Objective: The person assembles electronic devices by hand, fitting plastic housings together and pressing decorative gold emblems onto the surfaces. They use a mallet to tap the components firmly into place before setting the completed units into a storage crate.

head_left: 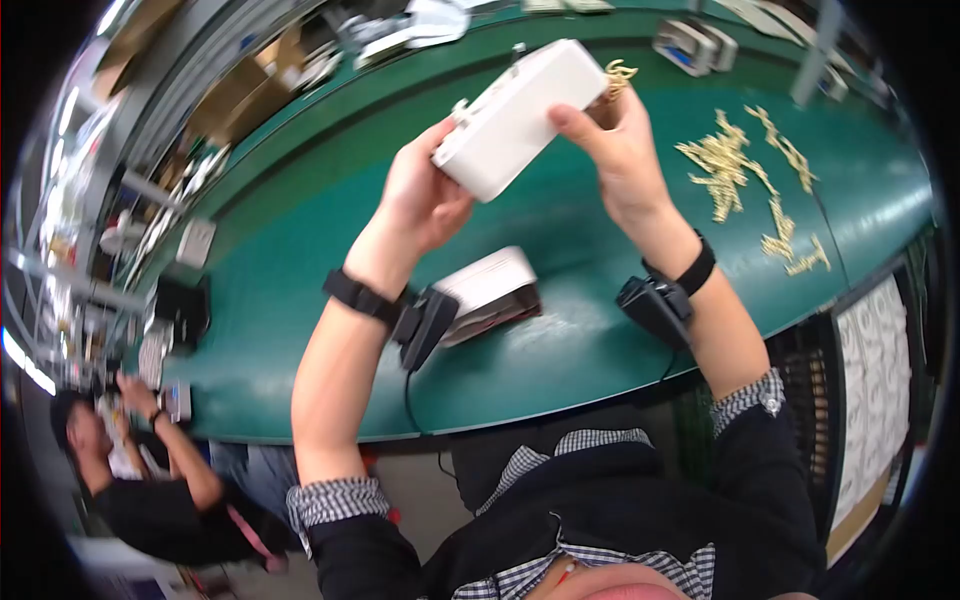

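A white rectangular plastic housing (525,115) is held up, tilted, above the green worktable. My left hand (425,195) is closed round its lower left end. My right hand (625,150) grips the upper right end, with the thumb on the broad white face and the other fingers mostly hidden behind. A small bunch of gold-coloured pieces (619,74) shows beside the right fingers; whether they are held or fixed to the housing cannot be made out. Small fittings stick out along the housing's far edge. Below my hands, a second white housing (490,285) lies on the table, its side dark and open.
Loose gold-coloured pieces (722,165) lie in piles to the right on the green table (570,345). White frame-like parts (690,47) stand at the far right. A cardboard box (235,100) sits at the far left. A co-worker (160,490) is at the left.
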A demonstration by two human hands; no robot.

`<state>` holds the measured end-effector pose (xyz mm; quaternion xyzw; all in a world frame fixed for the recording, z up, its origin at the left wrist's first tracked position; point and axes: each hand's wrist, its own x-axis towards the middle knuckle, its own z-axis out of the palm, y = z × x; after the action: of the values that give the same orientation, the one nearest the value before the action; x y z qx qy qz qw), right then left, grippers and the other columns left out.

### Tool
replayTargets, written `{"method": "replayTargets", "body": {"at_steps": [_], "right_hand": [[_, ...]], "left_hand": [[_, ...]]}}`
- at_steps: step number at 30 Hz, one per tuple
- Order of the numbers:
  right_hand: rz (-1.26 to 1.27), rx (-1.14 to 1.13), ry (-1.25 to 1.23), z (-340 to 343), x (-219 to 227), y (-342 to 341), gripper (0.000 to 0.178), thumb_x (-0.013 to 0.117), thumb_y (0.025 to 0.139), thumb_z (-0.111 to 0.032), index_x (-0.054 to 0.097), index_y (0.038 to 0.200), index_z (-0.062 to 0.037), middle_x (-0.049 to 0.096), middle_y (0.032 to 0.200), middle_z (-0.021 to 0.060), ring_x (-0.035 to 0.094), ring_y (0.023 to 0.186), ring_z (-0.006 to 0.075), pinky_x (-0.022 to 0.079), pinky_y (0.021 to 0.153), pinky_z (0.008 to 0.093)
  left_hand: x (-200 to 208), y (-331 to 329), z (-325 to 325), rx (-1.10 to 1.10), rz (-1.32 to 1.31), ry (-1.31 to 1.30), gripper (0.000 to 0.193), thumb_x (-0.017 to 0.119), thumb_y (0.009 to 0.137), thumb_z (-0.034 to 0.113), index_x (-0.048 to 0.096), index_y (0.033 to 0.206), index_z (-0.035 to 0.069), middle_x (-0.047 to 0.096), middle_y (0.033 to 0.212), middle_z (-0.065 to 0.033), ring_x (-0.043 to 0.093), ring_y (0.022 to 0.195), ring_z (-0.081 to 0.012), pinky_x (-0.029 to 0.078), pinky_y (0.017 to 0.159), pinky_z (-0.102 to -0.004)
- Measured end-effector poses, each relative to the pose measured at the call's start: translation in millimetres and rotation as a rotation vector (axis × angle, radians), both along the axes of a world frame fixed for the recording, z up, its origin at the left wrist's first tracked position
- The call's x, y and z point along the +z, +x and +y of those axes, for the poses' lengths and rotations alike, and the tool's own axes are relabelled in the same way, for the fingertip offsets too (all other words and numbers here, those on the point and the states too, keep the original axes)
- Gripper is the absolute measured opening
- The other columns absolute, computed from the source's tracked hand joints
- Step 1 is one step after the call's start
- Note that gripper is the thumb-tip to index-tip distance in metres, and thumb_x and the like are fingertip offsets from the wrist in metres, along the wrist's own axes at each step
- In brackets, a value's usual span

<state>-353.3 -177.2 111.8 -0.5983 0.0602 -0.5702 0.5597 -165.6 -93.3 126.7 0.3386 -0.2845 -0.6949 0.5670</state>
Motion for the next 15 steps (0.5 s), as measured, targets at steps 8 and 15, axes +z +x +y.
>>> {"method": "replayTargets", "body": {"at_steps": [8,15], "right_hand": [[0.151,0.169,0.132,-1.2,-18.5,33.8,0.044,0.074,0.084,-0.019,0.052,0.117,-0.0011,0.063,0.110,0.0083,0.059,0.101,0.0133,0.046,0.090,0.0292],[0.103,0.511,0.370,1.0,-12.3,44.1,0.036,0.070,0.087,-0.014,0.053,0.116,-0.0018,0.062,0.112,0.0089,0.060,0.102,0.0147,0.047,0.093,0.0308]], "left_hand": [[6.2,22.9,45.2,0.242,-0.143,0.116,0.041,0.043,0.099,0.037,0.058,0.108,0.001,0.065,0.080,-0.0075,0.060,0.054,-0.0134,0.048,0.041,-0.0205],[14.2,21.1,82.4,0.695,-1.357,-0.576,0.041,0.070,0.086,0.027,0.059,0.114,-0.001,0.067,0.097,-0.0128,0.067,0.082,-0.0188,0.056,0.067,-0.0285]]}}
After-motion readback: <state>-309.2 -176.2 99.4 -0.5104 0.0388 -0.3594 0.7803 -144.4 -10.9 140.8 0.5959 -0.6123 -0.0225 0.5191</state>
